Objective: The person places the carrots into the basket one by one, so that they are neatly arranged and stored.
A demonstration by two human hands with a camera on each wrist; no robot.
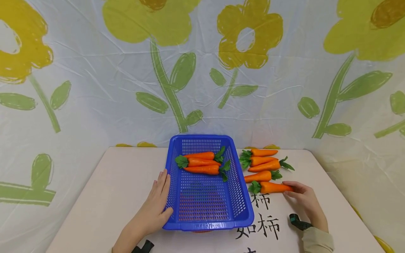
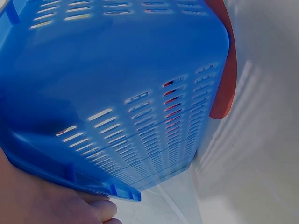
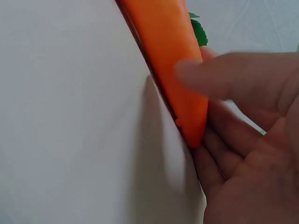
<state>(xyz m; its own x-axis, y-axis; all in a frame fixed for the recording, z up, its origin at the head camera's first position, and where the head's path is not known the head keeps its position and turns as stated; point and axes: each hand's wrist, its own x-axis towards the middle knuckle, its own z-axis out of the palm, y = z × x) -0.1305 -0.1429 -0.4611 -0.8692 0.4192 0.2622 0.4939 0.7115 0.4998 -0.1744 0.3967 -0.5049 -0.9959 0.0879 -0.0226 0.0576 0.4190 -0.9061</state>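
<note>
A blue perforated plastic basket (image 1: 209, 225) stands at the middle of the table, with three orange carrots (image 1: 202, 170) with green tops lying at its far end. My left hand (image 1: 155, 207) rests along the basket's left rim, fingers straight; the left wrist view shows the basket's slotted outer wall (image 2: 93, 70) close up. On the right, my right hand (image 1: 307, 202) pinches the narrow tip of the nearest loose carrot (image 1: 273, 187), thumb on one side and fingers on the other. That carrot (image 3: 173, 60) lies on the table, its leafy top pointing left in the head view.
Several more carrots (image 1: 264, 160) lie right of the basket, behind the pinched one. Black brush characters (image 1: 268, 226) mark the pale tabletop (image 1: 126, 182). A reddish flat edge (image 2: 226, 88) shows beneath the basket. A flower-printed cloth (image 1: 126, 70) hangs behind the table.
</note>
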